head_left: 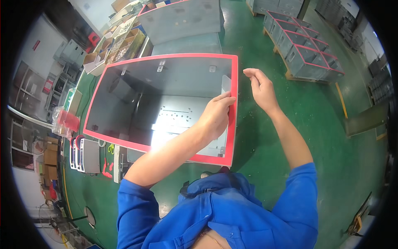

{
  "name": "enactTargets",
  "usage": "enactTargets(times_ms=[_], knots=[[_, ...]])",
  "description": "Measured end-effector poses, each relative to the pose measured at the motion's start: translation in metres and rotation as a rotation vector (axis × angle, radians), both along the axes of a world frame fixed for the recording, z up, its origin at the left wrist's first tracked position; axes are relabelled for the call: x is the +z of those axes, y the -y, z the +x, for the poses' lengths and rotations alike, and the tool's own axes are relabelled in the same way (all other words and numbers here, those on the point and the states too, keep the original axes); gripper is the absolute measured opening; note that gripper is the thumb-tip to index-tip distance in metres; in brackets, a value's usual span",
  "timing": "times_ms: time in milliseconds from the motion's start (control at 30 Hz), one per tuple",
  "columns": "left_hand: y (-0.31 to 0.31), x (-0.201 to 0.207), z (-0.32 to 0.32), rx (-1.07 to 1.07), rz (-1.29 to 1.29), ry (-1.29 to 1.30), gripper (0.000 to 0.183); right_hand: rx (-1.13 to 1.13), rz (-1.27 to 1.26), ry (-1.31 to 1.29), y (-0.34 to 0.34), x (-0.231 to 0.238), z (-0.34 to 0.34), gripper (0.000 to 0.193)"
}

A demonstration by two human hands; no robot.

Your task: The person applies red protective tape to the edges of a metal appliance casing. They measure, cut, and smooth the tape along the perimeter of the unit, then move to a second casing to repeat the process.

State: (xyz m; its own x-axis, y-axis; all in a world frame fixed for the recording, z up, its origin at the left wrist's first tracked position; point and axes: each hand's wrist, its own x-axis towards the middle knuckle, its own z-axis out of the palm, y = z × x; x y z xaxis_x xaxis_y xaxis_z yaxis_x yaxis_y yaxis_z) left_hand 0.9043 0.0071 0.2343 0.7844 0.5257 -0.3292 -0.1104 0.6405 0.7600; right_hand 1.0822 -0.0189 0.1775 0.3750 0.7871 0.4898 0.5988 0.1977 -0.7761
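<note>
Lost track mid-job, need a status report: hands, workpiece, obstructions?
Left hand at right side of red-rimmed rectangular grey metal box. Right hand apart, beyond that side. Left forearm partly blocks view inside.

A blue jacket (182, 226) with elbow-length sleeves (139, 211) is worn with a thin chain (202, 235).

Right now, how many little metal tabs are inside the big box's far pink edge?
3: the left tab near one end, the middle tab, and the right tab toward the other end. Nothing covers that far pink edge, so none seem hidden there.
</note>
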Motion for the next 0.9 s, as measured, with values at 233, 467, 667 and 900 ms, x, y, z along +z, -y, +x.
enactTargets(times_ms=[233,467,667,900], knots=[[0.002,-0.004,0.002,0.047,0.002,-0.038,0.040,0.081,0.167,0.493,0.008,0.013,-0.018,0.038],[0.004,0.001,0.000,0.046,0.075,-0.117,0.045,0.114,0.212,0.740,0.013,-0.001,-0.019,0.036],[-0.004,-0.008,-0.012,0.154,0.256,-0.206,0.048,0.124,0.170,0.797,0.026,0.008,-0.028,0.034],[0.020,0.002,-0.084,-0.008,1.142,-0.194,0.045,0.377,0.192,0.819,0.081,0.016,-0.071,0.029]])
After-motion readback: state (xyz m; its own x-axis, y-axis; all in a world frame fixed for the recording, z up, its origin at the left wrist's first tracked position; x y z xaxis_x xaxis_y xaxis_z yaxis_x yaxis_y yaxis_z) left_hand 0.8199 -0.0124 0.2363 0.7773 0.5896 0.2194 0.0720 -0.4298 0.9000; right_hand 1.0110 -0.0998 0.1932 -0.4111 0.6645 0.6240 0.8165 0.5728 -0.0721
